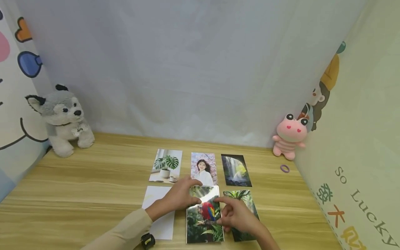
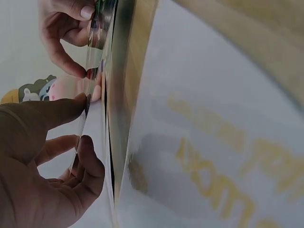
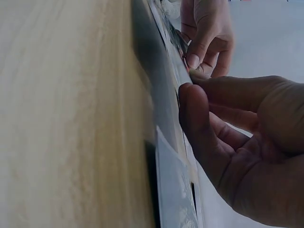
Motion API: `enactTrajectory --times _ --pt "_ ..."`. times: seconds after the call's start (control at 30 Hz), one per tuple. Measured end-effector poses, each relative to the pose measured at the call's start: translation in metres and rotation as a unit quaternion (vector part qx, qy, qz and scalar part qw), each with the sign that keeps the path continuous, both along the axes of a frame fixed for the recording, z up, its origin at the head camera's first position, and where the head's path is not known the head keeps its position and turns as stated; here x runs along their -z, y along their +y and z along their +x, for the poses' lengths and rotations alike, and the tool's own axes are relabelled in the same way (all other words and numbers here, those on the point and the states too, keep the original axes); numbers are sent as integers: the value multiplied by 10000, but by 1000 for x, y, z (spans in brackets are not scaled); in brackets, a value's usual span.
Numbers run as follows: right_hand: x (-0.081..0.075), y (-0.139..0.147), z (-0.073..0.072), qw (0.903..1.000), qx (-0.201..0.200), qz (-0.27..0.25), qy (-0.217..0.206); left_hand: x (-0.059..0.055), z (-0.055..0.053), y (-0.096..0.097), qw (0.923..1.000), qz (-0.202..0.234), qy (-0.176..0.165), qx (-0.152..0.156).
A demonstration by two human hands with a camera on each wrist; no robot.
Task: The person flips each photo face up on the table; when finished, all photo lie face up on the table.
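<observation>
A glossy photo of a red parrot (image 1: pixel 204 218) is held just above the table, a strip of light reflecting across its upper part. My left hand (image 1: pixel 179 196) pinches its upper left edge; in the left wrist view the left hand (image 2: pixel 52 156) has thumb and fingers on either side of the thin sheet. At the right edge, my right hand (image 1: pixel 239 215) grips with thumb and curled fingers, also seen in the right wrist view as the right hand (image 3: pixel 237 137). A jungle photo (image 1: pixel 242 236) lies partly under the right hand. A white sheet with faint yellow lettering (image 1: pixel 162 225) lies beneath the left forearm.
Behind the hands lie a potted plant photo (image 1: pixel 165 166), a portrait photo (image 1: pixel 203 170) and a waterfall photo (image 1: pixel 235 170). A husky plush (image 1: pixel 65 119) sits at the back left, a pink plush (image 1: pixel 288 137) at the back right, near a purple ring (image 1: pixel 284 168).
</observation>
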State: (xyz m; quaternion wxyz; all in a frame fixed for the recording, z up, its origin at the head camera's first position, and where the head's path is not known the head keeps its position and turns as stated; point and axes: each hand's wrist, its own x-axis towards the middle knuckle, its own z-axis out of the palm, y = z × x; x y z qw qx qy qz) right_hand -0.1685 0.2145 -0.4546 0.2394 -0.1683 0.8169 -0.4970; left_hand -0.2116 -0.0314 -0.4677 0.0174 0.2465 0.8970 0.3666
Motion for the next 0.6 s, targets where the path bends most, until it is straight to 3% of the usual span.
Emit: enactTrajectory --times 0.3,0.6 --pt "5 -4 2 9984 -56 545 108 1 1 4 9990 -456 16 -28" --pt "2 -9 3 9964 -26 834 178 3 1 10 9967 -762 140 -258"
